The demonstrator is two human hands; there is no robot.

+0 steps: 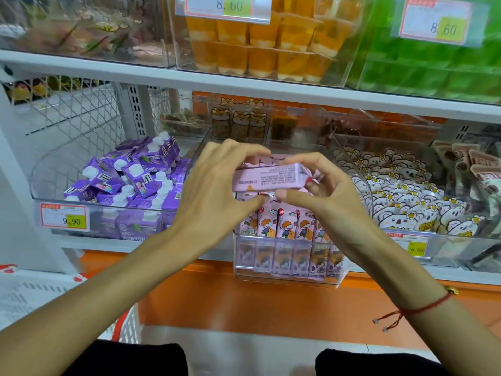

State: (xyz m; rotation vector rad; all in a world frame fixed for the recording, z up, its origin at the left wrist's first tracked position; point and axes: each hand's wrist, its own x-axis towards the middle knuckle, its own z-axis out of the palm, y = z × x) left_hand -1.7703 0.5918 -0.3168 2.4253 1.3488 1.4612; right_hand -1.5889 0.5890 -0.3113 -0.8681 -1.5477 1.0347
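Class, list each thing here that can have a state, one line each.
Pink pack, held level between both hands
Left hand, grips the pack's left end
Right hand, grips its right end
Bin, open-topped, upright packs inside
Purple cartons, jumbled, caps on

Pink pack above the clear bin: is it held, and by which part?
Yes. The left hand grips the pink pack at its left end, the right hand at its right end.

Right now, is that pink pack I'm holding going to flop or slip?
Probably fairly stiff: the pink pack spans straight between the left hand and right hand. Its smooth wrapper may slip. Likely light: fingertips alone carry it.
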